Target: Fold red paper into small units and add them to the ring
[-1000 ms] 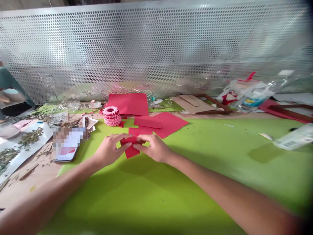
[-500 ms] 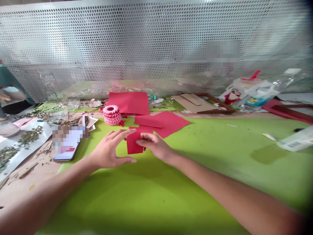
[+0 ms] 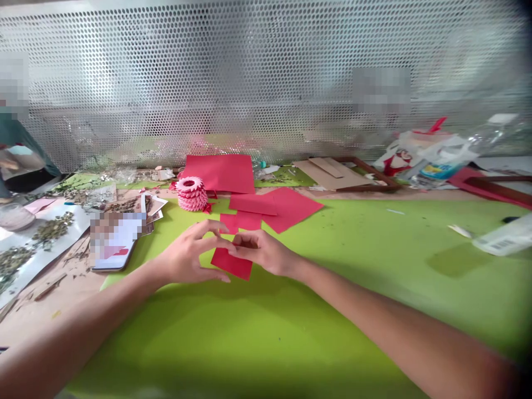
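Over the green table surface [image 3: 266, 332], my right hand [image 3: 270, 252] pinches a small red piece of paper [image 3: 233, 265] by its upper edge. The paper hangs at a slant below the fingertips. My left hand [image 3: 187, 254] is open beside it, thumb and fingers apart around the paper's left side. One of its fingertips comes close to the right hand's fingers; whether they touch is unclear. Just behind the hands lie smaller red paper pieces [image 3: 250, 221], a red strip [image 3: 253, 204] and a larger red sheet [image 3: 293, 209]. A pink-and-white ring-shaped folded-paper stack [image 3: 192, 195] stands behind my left hand.
A phone [image 3: 118, 244] and dried plant bits on white paper [image 3: 52, 230] lie at left. Along the perforated metal panel [image 3: 233, 83] are a red sheet [image 3: 220, 173], cardboard [image 3: 328, 174] and plastic bags [image 3: 428, 155]. A bottle [image 3: 505, 237] lies at right. A person's sleeve [image 3: 20, 138] shows far left.
The red paper has turned from upright to slanted and dropped slightly. My right fingers have shifted to its upper edge, and my left fingers have curled in closer to them.
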Tool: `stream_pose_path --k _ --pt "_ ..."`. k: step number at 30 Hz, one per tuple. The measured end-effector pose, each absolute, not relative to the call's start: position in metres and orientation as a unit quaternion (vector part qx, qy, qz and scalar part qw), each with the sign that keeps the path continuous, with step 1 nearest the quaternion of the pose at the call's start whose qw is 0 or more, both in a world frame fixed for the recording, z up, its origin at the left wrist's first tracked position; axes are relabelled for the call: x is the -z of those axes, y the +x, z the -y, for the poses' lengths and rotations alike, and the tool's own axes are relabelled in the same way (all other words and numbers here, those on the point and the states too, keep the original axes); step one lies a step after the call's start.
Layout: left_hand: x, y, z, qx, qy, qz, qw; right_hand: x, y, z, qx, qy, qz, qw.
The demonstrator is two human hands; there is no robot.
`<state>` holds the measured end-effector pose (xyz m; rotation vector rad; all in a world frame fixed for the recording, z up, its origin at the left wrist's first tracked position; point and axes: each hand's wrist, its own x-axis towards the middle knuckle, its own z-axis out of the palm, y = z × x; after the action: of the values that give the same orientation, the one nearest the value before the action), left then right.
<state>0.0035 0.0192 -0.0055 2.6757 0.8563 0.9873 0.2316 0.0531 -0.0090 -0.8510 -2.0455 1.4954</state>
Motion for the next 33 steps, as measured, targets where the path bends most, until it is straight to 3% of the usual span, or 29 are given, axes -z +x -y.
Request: stream_pose_path --k 11,15,22,33 --pt "0.007 0.014 -0.015 -0.327 0.839 -0.392 0.189 0.009 0.230 -0.047 -0.534 -0.306 0.755 0.225" --pt "0.008 0.016 -0.016 -0.375 0.795 -0.431 0.205 0.001 0.231 -0.045 -0.547 -0.293 0.738 0.266" --pt "0.007 0.018 -0.017 -0.415 0.744 -0.470 0.232 0.007 0.229 -0.044 -0.453 -0.349 0.743 0.348" --pt "0.011 0.016 -0.022 -0.423 0.721 -0.476 0.273 0.002 0.231 -0.043 -0.424 -0.358 0.747 0.366"
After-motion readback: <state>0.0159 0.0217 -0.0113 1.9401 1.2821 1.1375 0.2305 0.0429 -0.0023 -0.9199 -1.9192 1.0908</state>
